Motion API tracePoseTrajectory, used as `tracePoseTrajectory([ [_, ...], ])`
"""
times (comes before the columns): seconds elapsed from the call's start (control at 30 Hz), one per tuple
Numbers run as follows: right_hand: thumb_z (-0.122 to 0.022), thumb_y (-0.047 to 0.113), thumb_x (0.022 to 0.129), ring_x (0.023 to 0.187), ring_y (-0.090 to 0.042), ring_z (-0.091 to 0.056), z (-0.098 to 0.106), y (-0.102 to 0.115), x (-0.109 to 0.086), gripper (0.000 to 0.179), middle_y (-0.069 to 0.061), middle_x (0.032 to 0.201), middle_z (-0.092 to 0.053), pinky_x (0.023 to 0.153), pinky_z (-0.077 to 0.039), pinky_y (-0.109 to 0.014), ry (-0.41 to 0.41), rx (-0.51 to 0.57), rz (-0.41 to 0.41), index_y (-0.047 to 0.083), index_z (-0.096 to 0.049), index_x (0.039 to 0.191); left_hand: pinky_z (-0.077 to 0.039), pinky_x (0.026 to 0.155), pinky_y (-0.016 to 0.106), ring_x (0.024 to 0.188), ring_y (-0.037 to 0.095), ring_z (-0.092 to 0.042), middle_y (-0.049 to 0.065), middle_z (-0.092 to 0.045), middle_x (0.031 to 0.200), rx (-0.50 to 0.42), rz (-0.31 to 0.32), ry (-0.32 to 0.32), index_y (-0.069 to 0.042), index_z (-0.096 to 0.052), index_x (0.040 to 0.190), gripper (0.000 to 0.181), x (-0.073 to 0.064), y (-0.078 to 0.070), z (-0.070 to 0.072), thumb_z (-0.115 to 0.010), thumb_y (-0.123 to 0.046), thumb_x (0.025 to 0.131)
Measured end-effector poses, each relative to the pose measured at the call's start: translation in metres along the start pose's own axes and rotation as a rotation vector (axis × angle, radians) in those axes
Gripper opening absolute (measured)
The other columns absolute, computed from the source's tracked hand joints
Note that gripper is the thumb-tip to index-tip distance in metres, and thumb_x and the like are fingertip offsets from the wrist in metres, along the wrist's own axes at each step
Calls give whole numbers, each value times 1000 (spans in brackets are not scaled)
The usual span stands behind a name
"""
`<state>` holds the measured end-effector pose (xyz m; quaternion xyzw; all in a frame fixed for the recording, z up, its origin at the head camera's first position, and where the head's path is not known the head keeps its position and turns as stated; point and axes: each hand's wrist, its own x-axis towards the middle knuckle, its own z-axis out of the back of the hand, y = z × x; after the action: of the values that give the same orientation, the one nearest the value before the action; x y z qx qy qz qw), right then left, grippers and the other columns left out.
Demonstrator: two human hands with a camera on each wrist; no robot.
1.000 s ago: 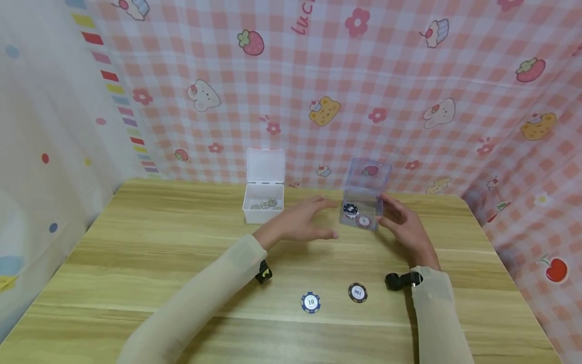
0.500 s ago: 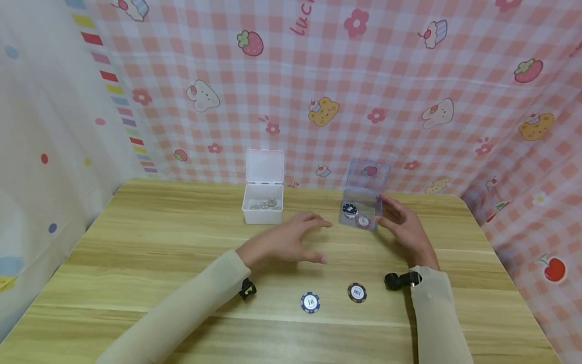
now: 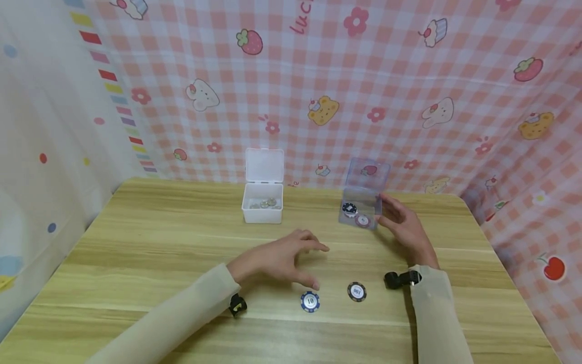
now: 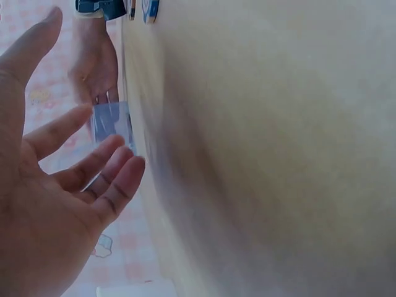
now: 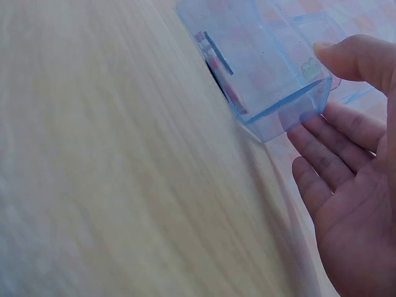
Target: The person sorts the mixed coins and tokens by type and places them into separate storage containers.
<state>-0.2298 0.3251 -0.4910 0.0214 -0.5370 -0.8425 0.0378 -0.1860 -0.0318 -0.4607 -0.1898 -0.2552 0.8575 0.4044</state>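
Note:
My left hand [image 3: 277, 258] hovers over the table with thumb and fingers spread and nothing between them. Its thumb is just above a blue poker chip marked 10 [image 3: 310, 302]. A black poker chip marked 100 [image 3: 356, 291] lies to the right of it. My right hand [image 3: 404, 227] holds the right side of a clear plastic box [image 5: 272, 68], thumb near the front corner and fingers along the side wall. The box stands with its lid up. Inside are several poker chips, a black one [image 3: 349, 208] and a pinkish one [image 3: 362, 220] among them.
A white box [image 3: 262, 216] with its lid raised stands at the back, left of the clear box, with several small coin-like discs [image 3: 265, 203] in it. A checked cloth [image 3: 273, 76] hangs behind the wooden table [image 3: 159, 242].
My left hand has drawn back from beside the clear box toward the near side and slightly left, and is now by the blue chip. The right hand has stayed at the clear box.

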Motion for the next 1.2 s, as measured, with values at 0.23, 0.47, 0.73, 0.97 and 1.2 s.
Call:
tracePoseTrajectory([
  [0.23, -69, 23, 99, 153, -34, -35, 1, 0, 0, 75, -11, 166, -35, 127, -28, -52, 9, 10, -4, 20, -29, 163, -49, 93, 24, 109, 14, -54, -3, -59, 122, -101, -42, 72, -26, -60, 143, 74, -4, 1, -6, -86, -51, 79],
  [0.47, -69, 23, 99, 153, -33, -34, 2, 2, -1, 75, -11, 166, -35, 128, -27, -51, 12, 26, -11, 20, -29, 163, -46, 96, 22, 109, 8, -51, -12, -61, 119, -159, -57, 145, -27, -70, 131, 65, -7, 2, -13, -93, -39, 72],
  [0.73, -68, 21, 99, 153, -33, -35, 1, 3, -1, 74, -11, 166, -36, 128, -27, -51, 9, 21, -5, 19, -30, 163, -39, 108, 21, 116, 1, -45, -18, -59, 115, -178, -59, 186, -27, -74, 121, 54, -9, 1, -14, -95, -25, 71],
  [0.97, -68, 22, 99, 153, -32, -35, 1, 2, -1, 74, -11, 166, -35, 127, -28, -49, 4, 13, -2, 17, -30, 162, -39, 106, 20, 114, 1, -45, -19, -60, 112, -150, -51, 176, -30, -76, 114, 49, -7, 0, -19, -94, -20, 70],
  [1.2, -68, 24, 100, 153, -33, -35, 1, 2, -1, 74, -11, 166, -35, 127, -29, -50, 7, 8, -10, 19, -30, 163, -41, 99, 18, 107, 1, -45, -20, -59, 107, -124, -45, 153, -30, -79, 105, 39, -6, -3, -21, -94, -18, 71],
])
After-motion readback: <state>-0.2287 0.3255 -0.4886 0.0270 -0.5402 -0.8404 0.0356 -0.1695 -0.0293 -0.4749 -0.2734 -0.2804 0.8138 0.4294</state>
